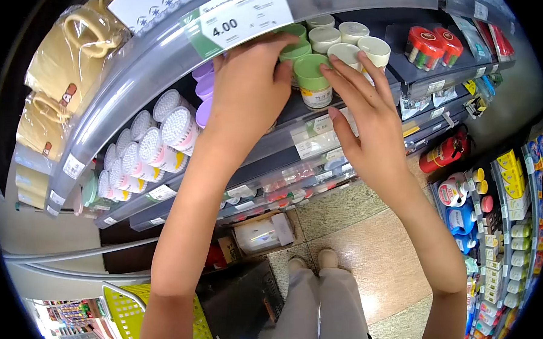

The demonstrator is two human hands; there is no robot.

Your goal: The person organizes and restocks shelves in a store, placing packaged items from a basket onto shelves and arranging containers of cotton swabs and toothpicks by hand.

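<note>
Round tubs with coloured lids stand in rows on the shelf in front of me. A green-lidded tub point(315, 80) is at the shelf front, between my hands. My right hand point(373, 128) has its fingers stretched and spread; its fingertips are at this tub and the cream-lidded tubs point(344, 53) behind it. My left hand point(251, 87) reaches in over the purple-lidded tubs point(205, 88), thumb and forefinger apart beside another green lid point(296, 50). The shelf lip and price label hide some of its fingers. Neither hand visibly grips a tub.
A price label point(241, 20) hangs on the curved upper shelf edge point(105, 95), close above my left hand. Cotton swab tubs point(157, 149) stand left. Red-lidded jars point(425, 48) sit right. Below are a green basket point(123, 314), an open carton point(262, 234) and a fire extinguisher point(445, 154).
</note>
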